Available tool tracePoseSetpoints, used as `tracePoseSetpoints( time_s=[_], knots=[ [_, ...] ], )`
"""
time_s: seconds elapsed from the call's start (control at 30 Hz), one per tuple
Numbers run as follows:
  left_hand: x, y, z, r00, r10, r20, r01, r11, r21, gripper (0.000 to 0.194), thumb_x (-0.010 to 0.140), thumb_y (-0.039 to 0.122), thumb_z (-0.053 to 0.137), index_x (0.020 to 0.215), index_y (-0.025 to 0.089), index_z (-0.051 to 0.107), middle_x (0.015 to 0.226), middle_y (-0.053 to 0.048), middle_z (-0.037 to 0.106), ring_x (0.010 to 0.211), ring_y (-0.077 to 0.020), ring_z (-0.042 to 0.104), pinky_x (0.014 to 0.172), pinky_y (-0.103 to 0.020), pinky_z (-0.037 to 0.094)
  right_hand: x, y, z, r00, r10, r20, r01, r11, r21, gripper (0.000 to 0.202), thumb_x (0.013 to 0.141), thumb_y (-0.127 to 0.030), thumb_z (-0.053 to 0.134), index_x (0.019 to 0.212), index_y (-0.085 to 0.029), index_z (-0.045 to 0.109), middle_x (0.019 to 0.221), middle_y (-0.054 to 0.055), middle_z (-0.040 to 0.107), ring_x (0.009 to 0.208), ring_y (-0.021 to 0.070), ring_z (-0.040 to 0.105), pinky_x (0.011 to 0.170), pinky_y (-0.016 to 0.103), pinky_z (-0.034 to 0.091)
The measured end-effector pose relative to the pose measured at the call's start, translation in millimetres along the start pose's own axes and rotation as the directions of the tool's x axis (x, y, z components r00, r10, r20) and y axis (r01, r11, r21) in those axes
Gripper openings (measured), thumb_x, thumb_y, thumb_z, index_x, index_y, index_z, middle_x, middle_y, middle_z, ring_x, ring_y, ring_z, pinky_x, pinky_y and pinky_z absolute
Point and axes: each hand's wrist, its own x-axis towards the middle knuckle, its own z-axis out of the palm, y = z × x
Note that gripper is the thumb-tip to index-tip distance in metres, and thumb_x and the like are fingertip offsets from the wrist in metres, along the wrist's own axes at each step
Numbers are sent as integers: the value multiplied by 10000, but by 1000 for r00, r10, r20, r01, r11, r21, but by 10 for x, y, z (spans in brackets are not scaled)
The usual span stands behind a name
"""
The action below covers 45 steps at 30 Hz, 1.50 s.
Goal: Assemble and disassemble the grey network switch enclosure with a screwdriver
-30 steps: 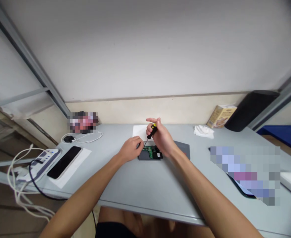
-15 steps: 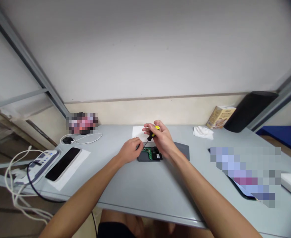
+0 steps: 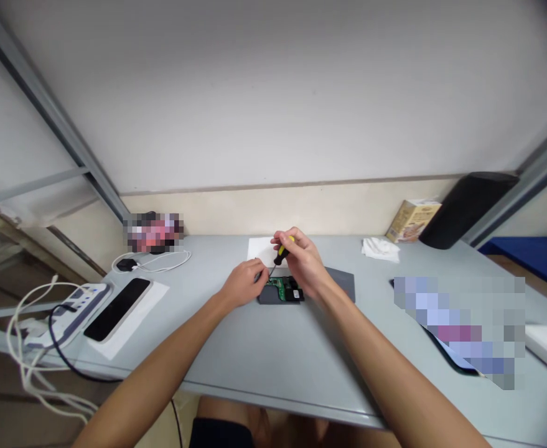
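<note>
My right hand [image 3: 303, 264] grips a small screwdriver [image 3: 281, 252] with a black and yellow handle, its tip angled down and left onto a green circuit board [image 3: 281, 286]. The board lies in an opened dark grey device case [image 3: 273, 295] at the middle of the grey table [image 3: 264, 348]. My left hand [image 3: 244, 283] rests at the case's left end, fingers curled against it beside the screwdriver tip. A flat dark grey cover [image 3: 341, 283] lies just right of the case, partly behind my right hand.
A white paper [image 3: 259, 247] lies behind the case. At the left are a black phone [image 3: 118, 300] on white paper, a power strip [image 3: 68, 308] with cables, and a charger [image 3: 126, 264]. At the back right are a crumpled tissue [image 3: 379, 248], a small carton [image 3: 412, 219] and a black speaker [image 3: 467, 208].
My right hand's fingers have shifted around the screwdriver handle, which now sits a little lower and more upright. My left hand stays at the case's left end.
</note>
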Motion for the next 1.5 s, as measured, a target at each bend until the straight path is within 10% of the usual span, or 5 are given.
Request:
tracePoseSetpoints(
  time_s=[0.27,0.7,0.97,1.37,1.5],
  knots=[
    [5,28,-27,1000,-8,9,8,1000,-1,319,1039,193,467,728,200,539,784,-13,597,742,-159,556,703,-291,405,0,2,14,999,-18,52,17,1000,10,494,732,-650,879,777,-253,589,629,-64,453,618,127,441,634,294,356],
    [4,-8,-7,1000,7,-1,-7,1000,-13,311,1041,191,473,748,200,576,830,-20,636,784,-164,588,746,-297,435,-9,-11,-8,998,24,52,-23,1000,-18,406,676,-520,946,847,-254,690,947,16,701,949,197,647,853,327,464],
    [-1,8,-19,1000,-21,8,21,1000,3,314,1037,203,471,737,202,566,817,-22,625,771,-165,587,742,-298,445,-24,-6,36,997,8,82,-11,999,30,449,775,-613,856,860,-266,584,660,-65,482,634,135,463,648,292,363],
    [-6,19,-33,999,-31,11,31,999,-18,318,1040,218,464,743,202,577,839,-21,633,778,-162,588,741,-302,447,-12,-44,9,998,32,45,-32,999,1,348,720,-502,906,806,-243,690,1014,31,709,992,206,647,907,343,471],
    [-6,17,-32,1000,-22,13,22,1000,-16,325,1043,229,453,745,204,578,826,-22,624,781,-165,588,755,-306,457,-29,-34,27,996,48,72,-50,998,28,464,686,-502,948,799,-250,575,864,-19,687,807,161,636,792,316,455]
  ],
)
